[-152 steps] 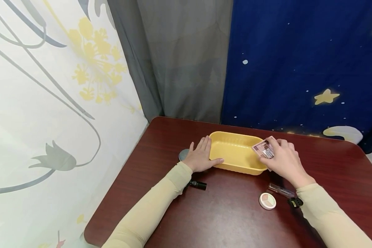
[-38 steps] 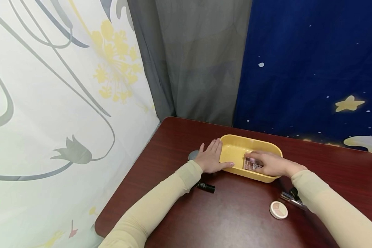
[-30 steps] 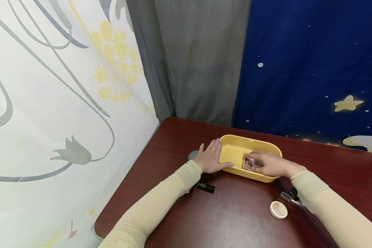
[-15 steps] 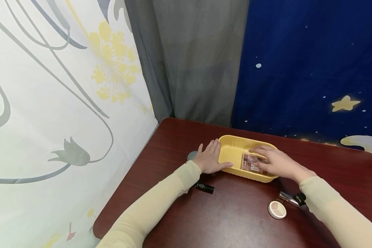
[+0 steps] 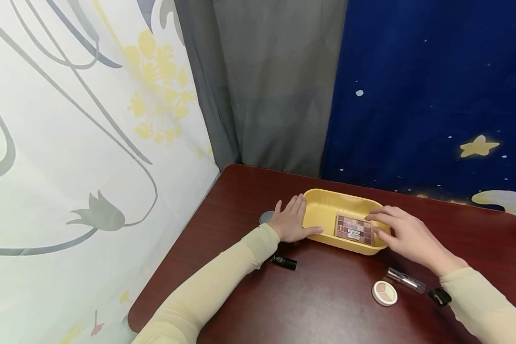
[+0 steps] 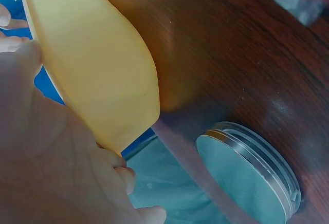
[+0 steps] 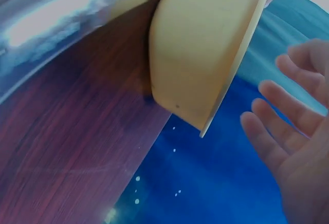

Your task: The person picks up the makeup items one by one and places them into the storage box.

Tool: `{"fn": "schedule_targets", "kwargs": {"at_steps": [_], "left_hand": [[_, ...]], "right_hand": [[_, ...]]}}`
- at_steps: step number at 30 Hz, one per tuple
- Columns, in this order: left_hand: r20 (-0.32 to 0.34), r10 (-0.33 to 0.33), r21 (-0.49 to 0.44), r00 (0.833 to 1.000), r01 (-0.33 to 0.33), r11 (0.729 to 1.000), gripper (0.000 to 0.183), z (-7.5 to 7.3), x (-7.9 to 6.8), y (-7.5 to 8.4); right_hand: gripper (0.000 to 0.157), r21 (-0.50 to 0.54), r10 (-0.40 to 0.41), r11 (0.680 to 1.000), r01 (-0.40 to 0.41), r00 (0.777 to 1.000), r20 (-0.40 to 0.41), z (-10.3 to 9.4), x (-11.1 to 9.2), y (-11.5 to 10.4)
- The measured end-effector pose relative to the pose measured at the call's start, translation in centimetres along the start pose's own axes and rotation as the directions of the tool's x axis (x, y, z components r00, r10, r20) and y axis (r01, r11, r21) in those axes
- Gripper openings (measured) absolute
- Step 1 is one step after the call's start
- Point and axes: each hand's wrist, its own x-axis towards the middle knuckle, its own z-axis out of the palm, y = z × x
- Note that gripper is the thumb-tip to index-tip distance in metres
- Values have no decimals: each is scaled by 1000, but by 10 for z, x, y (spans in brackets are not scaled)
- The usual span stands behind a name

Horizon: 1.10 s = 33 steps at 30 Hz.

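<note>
An eyeshadow palette (image 5: 354, 230) lies flat in the right half of the yellow tray (image 5: 322, 196). My left hand (image 5: 287, 225) rests on the tray's left end, fingers straight along the rim and thumb over the near edge. Over the tray's right end hovers my right hand (image 5: 406, 234), its fingers loosely bent and holding nothing. In the right wrist view the fingers of that right hand (image 7: 298, 116) are spread apart from the tray's wall (image 7: 190, 44). The left wrist view shows the left palm (image 6: 61, 152) against the tray's outer side (image 6: 97, 54).
A round, grey-topped container (image 5: 266, 217) sits left of the left hand. Nearer lies a black tube (image 5: 284, 262), partly behind the left wrist. In front of the tray's right end are a clear tube (image 5: 406, 280) and a round three-colour compact (image 5: 384, 293). Curtains hang behind the table (image 5: 318, 306).
My right hand put the eyeshadow palette down inside the tray, let go of it and drew back to the right. The left hand has stayed on the tray's left end.
</note>
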Motion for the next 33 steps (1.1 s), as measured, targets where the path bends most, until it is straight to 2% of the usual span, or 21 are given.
{"fn": "schedule_targets", "kwargs": {"at_steps": [3, 8, 13, 18, 22, 33], "left_hand": [[4, -6, 16, 1000, 6, 1000, 110, 1, 1, 1], [4, -13, 14, 1000, 13, 1000, 110, 3, 2, 0], [-7, -4, 4, 1000, 5, 1000, 110, 3, 2, 0], [-7, -10, 6, 1000, 10, 1000, 110, 2, 2, 1], [-8, -11, 4, 1000, 11, 1000, 110, 2, 3, 1], [-9, -11, 8, 1000, 11, 1000, 110, 0, 0, 2]], "right_hand": [[30, -37, -17, 999, 14, 997, -75, -5, -13, -1], [29, -89, -30, 996, 21, 994, -105, -8, -39, -4], [37, -110, 4, 994, -13, 996, -84, -10, -64, -7], [43, -104, 22, 994, -28, 998, -58, -12, -79, -7], [45, -99, 28, 995, -31, 999, -32, -11, -86, -8], [44, -114, 118, 988, -107, 988, 97, -4, -97, -11]]}}
